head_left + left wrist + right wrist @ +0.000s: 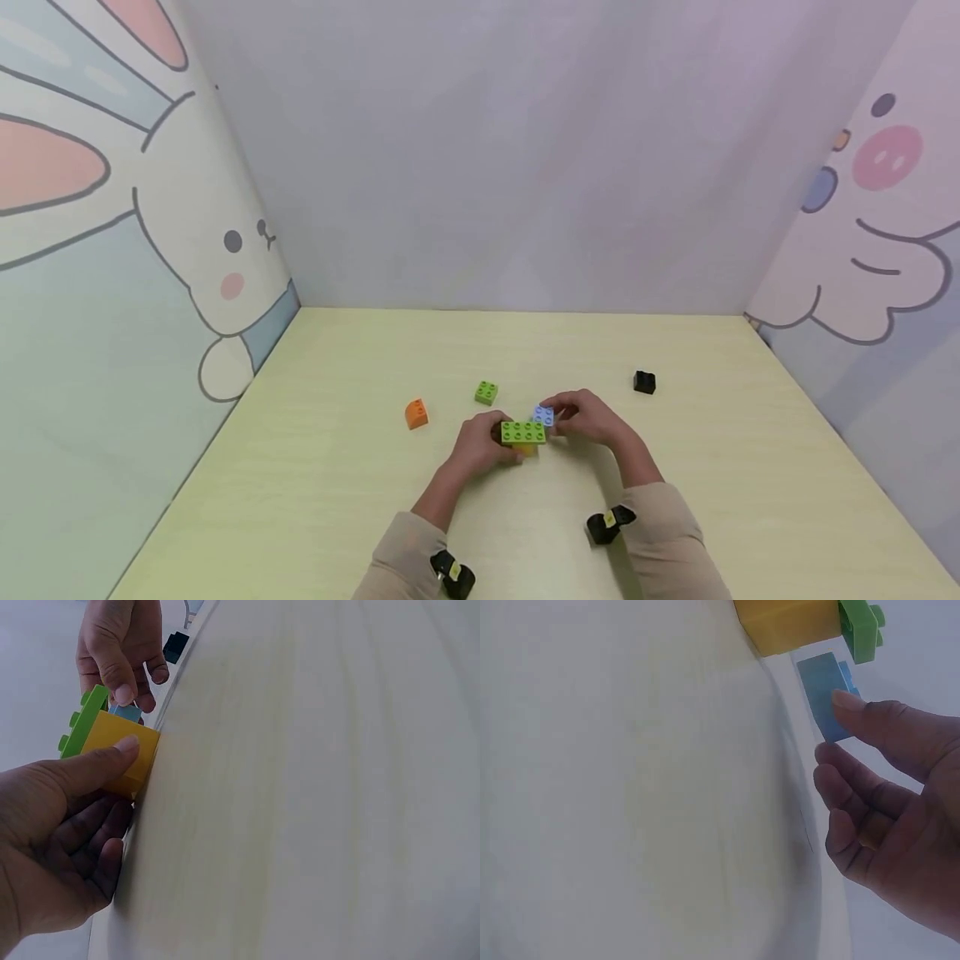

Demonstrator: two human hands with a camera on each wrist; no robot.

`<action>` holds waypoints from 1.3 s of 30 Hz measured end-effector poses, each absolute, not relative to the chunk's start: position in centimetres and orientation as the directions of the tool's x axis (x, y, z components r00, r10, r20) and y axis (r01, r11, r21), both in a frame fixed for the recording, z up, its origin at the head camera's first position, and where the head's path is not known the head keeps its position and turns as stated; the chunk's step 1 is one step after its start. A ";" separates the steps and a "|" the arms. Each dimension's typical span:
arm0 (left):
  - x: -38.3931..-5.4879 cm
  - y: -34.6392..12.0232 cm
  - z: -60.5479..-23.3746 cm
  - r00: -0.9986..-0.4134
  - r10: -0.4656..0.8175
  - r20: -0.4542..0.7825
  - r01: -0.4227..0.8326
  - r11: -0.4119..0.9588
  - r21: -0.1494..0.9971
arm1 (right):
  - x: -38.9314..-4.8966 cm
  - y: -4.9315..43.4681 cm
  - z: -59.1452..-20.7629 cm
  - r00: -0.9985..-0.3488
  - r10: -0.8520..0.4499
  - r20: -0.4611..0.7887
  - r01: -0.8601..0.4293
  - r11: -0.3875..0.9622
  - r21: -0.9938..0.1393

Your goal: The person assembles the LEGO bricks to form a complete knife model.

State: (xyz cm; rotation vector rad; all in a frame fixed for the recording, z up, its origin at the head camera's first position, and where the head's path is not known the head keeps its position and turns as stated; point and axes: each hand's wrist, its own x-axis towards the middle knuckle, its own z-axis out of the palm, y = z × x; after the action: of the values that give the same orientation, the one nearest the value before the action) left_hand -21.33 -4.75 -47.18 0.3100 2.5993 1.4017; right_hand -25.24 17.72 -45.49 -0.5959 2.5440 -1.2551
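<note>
My left hand (480, 444) grips a yellow block (114, 742) between thumb and fingers. On top of that block sits a long green brick (522, 432) with two rows of studs. My right hand (588, 417) pinches a small blue brick (543, 415), four studs up, just beyond the right end of the green brick. In the right wrist view the thumb lies on the blue brick (825, 694), and a narrow gap parts it from the yellow block (787, 622). The far side of the yellow block is hidden.
Farther back on the pale table (337, 500) lie a small green brick (486, 392) and, to its left, an orange brick (416, 413) with a curved side. A black brick (644, 382) lies at the back right. Printed walls (480, 167) enclose the table at the back and sides.
</note>
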 end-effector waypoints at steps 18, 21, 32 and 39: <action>-21.6 -4.6 -46.9 -0.957 0.283 -0.062 0.104 0.536 0.838 | -22.5 18.8 -43.9 -0.937 -0.338 0.089 -0.251 0.472 -0.845; -21.7 -4.6 -47.2 -0.958 0.279 -0.064 0.090 0.505 0.858 | -22.3 18.7 -44.0 -0.930 -0.354 0.100 -0.263 0.453 -0.852; -22.1 -4.7 -47.6 -0.968 0.248 -0.031 0.093 0.473 0.876 | -22.6 17.6 -43.9 -0.893 -0.414 0.175 -0.347 0.388 -0.854; -22.0 -4.9 -47.5 -0.963 0.269 -0.033 0.094 0.446 0.890 | -22.8 16.3 -43.7 -0.880 -0.439 0.181 -0.370 0.395 -0.841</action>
State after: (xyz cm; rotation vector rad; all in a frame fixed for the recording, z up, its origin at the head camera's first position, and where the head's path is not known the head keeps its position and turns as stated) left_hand -22.03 -4.94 -47.51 0.3203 2.5235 1.5368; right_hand -22.81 16.29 -43.73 -0.7443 2.5647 -1.5180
